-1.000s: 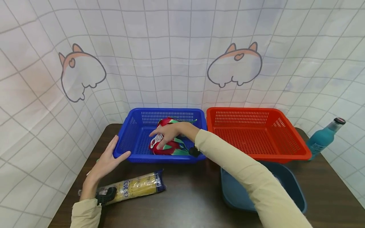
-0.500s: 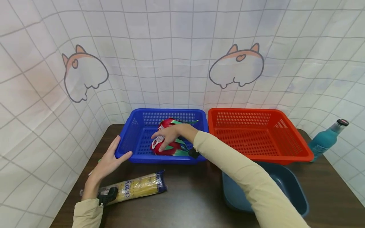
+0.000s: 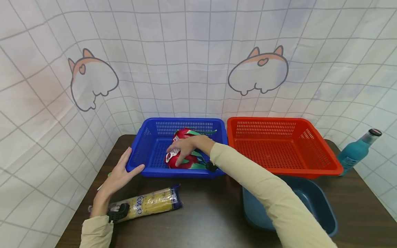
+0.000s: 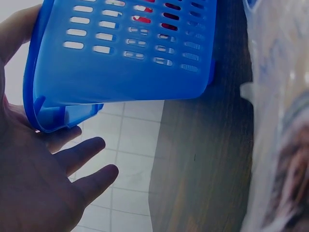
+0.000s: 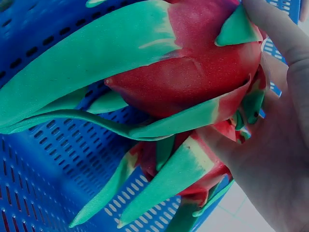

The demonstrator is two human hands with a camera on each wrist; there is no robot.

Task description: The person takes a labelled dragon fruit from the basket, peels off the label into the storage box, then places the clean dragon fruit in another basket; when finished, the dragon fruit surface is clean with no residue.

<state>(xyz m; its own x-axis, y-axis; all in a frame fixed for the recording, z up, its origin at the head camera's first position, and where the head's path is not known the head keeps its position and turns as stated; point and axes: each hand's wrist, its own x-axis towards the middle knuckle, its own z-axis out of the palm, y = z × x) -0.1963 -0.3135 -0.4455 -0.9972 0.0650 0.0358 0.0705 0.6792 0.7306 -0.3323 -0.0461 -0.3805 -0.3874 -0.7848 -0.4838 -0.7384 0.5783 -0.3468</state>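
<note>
Two red dragon fruits with green leafy scales lie in a blue basket (image 3: 144, 144). My right hand (image 3: 187, 146) reaches in from the right and holds the nearer dragon fruit (image 3: 189, 164), fingers bent over its top. A white label shows at that fruit's left end. Behind it lies the other dragon fruit (image 3: 183, 132), partly covered by my hand. In the right wrist view the held fruit (image 5: 188, 79) fills the upper part, beside my thumb. My left hand (image 3: 119, 177) touches the basket's front left corner, its fingers straight and spread in the left wrist view.
A red basket (image 3: 263, 155) stands right of the blue one. A dark blue tub (image 3: 260, 210) sits in front of it, partly under my right sleeve. Packaged spaghetti (image 3: 152, 203) lies by my left wrist. A turquoise bottle (image 3: 355, 151) stands far right.
The view has shifted slightly. My right hand stays on the nearer dragon fruit, with its fingers drawn a little further right. My left hand keeps its place at the basket corner.
</note>
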